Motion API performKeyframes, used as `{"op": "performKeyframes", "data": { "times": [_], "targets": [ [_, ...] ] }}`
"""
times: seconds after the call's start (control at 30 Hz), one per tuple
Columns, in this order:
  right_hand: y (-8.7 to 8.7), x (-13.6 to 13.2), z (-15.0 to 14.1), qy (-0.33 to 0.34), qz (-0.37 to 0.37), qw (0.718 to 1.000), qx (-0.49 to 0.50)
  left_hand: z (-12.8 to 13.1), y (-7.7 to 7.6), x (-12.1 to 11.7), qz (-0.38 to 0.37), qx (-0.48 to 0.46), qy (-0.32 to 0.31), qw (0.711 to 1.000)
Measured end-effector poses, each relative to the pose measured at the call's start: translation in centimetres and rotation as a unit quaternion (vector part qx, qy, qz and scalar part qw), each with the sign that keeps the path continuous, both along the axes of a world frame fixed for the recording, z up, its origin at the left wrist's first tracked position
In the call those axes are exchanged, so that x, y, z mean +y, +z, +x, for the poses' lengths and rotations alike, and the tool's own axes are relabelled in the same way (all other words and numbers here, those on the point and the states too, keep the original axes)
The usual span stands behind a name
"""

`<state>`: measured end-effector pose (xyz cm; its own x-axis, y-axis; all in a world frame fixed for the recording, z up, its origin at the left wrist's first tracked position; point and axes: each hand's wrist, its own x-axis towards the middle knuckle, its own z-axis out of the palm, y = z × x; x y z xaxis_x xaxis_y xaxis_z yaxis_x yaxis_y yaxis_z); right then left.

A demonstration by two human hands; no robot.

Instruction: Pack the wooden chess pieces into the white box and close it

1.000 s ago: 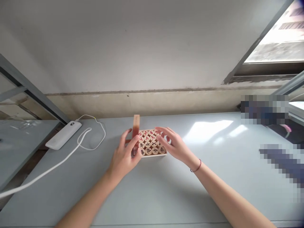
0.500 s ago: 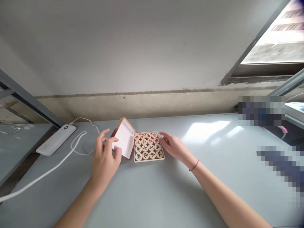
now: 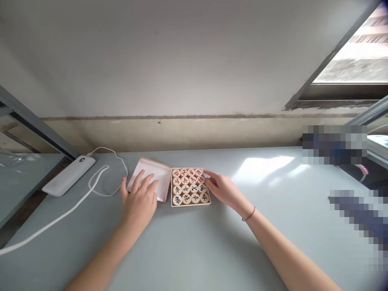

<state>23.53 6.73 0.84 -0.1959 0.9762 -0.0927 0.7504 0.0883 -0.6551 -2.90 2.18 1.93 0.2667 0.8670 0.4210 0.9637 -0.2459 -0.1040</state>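
A square wooden box (image 3: 190, 205) holds several round xiangqi pieces (image 3: 189, 186) in tight rows, with red and black characters on their tops. My left hand (image 3: 139, 198) rests with fingers spread on the lid (image 3: 155, 167), which lies flat beside the box with its white inside facing up. My right hand (image 3: 220, 190) is at the box's right side, its fingertips at the rim and holding nothing. The lid's underside is hidden.
A white power bank (image 3: 69, 176) lies on the grey table (image 3: 242, 242) to the left, with a white cable (image 3: 54, 220) looping from it over the table's left part. A window is at upper right. Blurred patches cover objects at the right.
The lid has dropped from a tilted position to lying flat left of the box. My left hand has come down onto it. The box and my right hand have barely moved.
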Motion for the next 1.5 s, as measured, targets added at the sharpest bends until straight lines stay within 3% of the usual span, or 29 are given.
{"op": "performKeyframes", "data": {
  "times": [0.23, 0.4, 0.53, 0.9, 1.23, 1.5],
  "targets": [
    [0.3, 0.0, -0.1, -0.028, -0.024, 0.999, -0.004, -0.5, -0.9, 0.0, -0.065, -0.014, 0.005, 0.998],
    [0.3, -0.1, -0.3, -0.033, -0.019, 0.999, -0.010, 0.4, -1.4, 0.4, -0.073, -0.079, -0.049, 0.993],
    [0.2, -0.6, -0.8, -0.010, -0.015, 1.000, 0.000, 1.7, -1.8, 0.0, -0.080, -0.074, -0.072, 0.991],
    [-0.1, -1.2, -1.8, 0.004, -0.013, 1.000, 0.003, 1.2, -2.4, -0.4, -0.110, -0.096, -0.063, 0.987],
    [0.4, -1.6, -2.4, -0.017, -0.028, 0.997, 0.068, -0.2, -2.1, 0.0, -0.183, -0.119, -0.094, 0.971],
    [0.3, -1.6, -2.4, -0.024, -0.076, 0.988, 0.135, -1.1, -0.9, 0.0, -0.252, -0.092, -0.097, 0.958]
  ]
}}
